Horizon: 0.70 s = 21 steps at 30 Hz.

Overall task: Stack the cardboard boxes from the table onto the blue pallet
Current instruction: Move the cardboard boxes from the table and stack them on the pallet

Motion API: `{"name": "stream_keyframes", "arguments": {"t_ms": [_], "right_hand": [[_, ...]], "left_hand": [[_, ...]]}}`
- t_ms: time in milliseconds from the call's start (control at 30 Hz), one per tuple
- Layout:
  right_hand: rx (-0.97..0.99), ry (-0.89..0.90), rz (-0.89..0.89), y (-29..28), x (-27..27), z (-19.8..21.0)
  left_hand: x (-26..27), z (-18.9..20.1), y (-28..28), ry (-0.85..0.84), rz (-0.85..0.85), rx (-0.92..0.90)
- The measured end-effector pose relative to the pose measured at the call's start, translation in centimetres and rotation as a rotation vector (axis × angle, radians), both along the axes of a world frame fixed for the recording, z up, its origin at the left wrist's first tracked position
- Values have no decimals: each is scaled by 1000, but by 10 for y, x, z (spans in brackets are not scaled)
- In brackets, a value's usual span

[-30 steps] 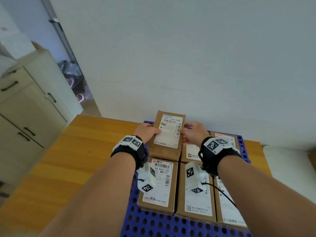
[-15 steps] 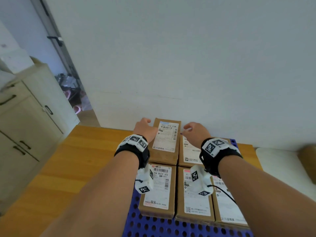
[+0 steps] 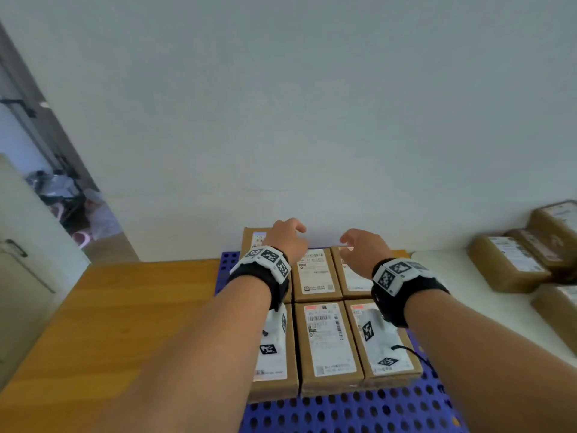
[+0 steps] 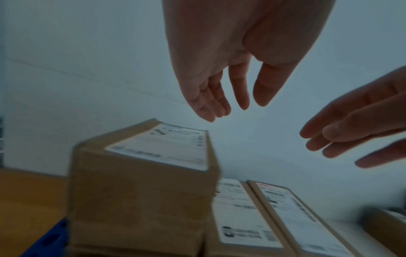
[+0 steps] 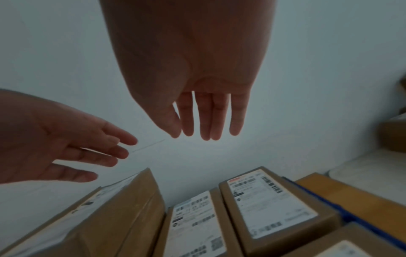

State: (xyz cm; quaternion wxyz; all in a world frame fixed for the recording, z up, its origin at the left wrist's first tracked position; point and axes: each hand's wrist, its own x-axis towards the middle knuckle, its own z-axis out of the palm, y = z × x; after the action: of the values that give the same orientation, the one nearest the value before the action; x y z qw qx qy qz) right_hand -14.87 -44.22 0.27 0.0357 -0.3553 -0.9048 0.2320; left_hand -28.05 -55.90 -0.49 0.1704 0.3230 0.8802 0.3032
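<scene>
In the head view, the left hand (image 3: 288, 237) and the right hand (image 3: 363, 250) hover apart over the far row of cardboard boxes on the blue pallet (image 3: 359, 410), fingers loose and holding nothing. The pallet lies on a wooden table (image 3: 109, 323) against a pale wall (image 3: 312, 104). Labelled boxes lie flat in two rows on it, touching side by side; at the far left a stacked box (image 3: 254, 242) sits one layer higher than its neighbours, just beneath the left hand. More cardboard boxes (image 3: 512, 260) wait on a white surface (image 3: 452, 273) to the right, well apart from the pallet. A cabinet (image 3: 28, 260) stands at the left. In the left wrist view, the left hand (image 4: 230, 60) hangs above the stacked box (image 4: 142, 182), fingers (image 4: 239, 90) spread and clear of it, and the right hand (image 4: 360, 125) reaches in from the right, likewise relaxed. In the right wrist view, the right hand (image 5: 193, 78) shows straight fingers (image 5: 206, 118) held close together above the lower far boxes (image 5: 270, 203), touching none, with the left hand (image 5: 54, 139) spread at the left above the stacked box (image 5: 110, 217).
</scene>
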Motion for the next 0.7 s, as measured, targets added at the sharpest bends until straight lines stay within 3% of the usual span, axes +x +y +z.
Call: {"name": "stream_keyframes", "arguments": {"t_ms": [333, 700], "right_hand": [[75, -24, -115, 71, 112, 15], [95, -37, -191, 175, 261, 23]], "left_hand": [[93, 15, 91, 111, -219, -127], [238, 15, 214, 111, -285, -124]]}}
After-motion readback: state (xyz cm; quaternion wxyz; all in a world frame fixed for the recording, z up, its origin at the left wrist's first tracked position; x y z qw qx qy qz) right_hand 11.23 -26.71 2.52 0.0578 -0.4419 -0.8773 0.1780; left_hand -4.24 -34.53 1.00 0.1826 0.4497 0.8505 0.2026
